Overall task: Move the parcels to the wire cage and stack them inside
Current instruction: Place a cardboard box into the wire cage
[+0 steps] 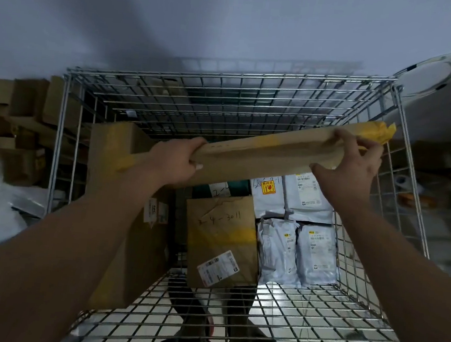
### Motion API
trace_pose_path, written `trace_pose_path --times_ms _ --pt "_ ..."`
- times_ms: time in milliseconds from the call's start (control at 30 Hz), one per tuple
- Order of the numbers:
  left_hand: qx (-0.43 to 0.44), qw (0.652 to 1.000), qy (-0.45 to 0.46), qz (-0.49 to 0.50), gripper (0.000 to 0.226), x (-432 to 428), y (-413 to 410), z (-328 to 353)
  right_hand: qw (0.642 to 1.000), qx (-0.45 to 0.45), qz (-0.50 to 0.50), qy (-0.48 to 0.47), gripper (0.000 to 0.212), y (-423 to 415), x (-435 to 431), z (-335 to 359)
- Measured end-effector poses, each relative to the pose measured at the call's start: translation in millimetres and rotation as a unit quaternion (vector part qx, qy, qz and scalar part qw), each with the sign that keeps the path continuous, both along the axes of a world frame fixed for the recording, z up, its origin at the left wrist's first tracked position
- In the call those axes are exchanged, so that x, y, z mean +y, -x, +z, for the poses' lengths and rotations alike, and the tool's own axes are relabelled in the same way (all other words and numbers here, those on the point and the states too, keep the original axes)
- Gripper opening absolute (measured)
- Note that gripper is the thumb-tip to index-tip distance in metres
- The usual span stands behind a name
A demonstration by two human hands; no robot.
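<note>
Brown long parcel [261, 153] with yellow tape; silver wire cage [226, 88].

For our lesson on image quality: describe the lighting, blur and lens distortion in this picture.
Head view: dim, bluish light; the wire cage has bowed bars, a wide-angle effect; its far rim is smeared by motion blur; labels on the white bags are too soft to read.

Head-worn, down into wire cage [227, 79]

Long parcel [262, 151] above parcels [222, 239] in cage [226, 88]
</note>
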State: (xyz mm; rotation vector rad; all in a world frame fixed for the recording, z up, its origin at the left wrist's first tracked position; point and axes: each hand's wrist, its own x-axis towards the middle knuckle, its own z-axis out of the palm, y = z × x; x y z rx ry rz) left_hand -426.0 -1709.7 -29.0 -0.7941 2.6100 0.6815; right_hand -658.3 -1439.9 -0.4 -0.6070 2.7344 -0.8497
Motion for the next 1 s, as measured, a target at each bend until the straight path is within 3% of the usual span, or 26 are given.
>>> trace_pose_path --times_ms 100,267,467,1000 --pt "-0.01 1.0 0.019 -0.018 0.052 -8.2 14.1 2.3 0.997 0.044 0.014 -0.054 0.072 16.5 -3.2 -4.2" --pt "-0.013 0.998 0.043 -0.041 0.053 -25.5 43.9 8.8 0.992 0.029 0.049 -0.113 0.074 47.4 -8.2 -13.0" --pt "-0.001 0.999 0.042 -0.028 0.054 -42.7 62.3 -1.7 0.99 0.056 0.068 -0.112 0.075 71.5 -23.4 -30.9" --pt "-0.032 0.997 0.052 -0.047 0.056 -96.1 104.4 -35.9 0.984 -0.014 0.122 -0.132 0.077 101.9 -63.5 -84.0"
